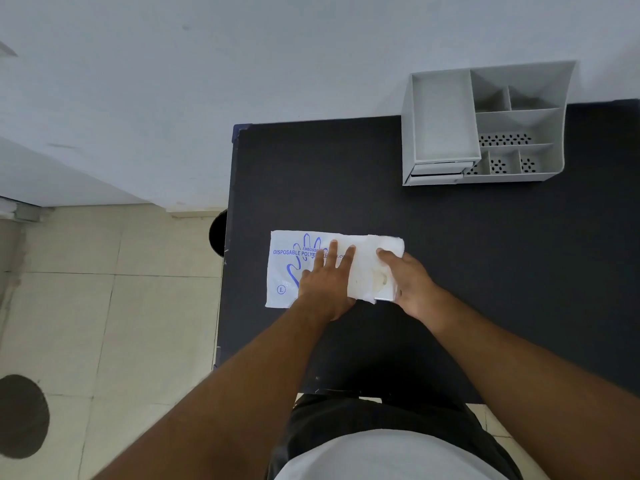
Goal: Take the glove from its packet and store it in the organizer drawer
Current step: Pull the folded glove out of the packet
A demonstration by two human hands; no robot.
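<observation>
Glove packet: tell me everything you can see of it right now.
The glove packet is a flat white plastic bag printed in blue with a hand outline, "DISPOSABLE POLYE..." and a circled L. It lies lengthwise near the black table's left edge. The left hand presses flat on it; the right hand grips its crumpled right end.

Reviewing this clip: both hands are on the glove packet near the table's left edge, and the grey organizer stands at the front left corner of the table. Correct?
Not quite. The head view shows the organizer at the far right of the table, against the wall, not the front left corner. The rest holds: left hand and right hand are on the glove packet near the left edge.
</observation>
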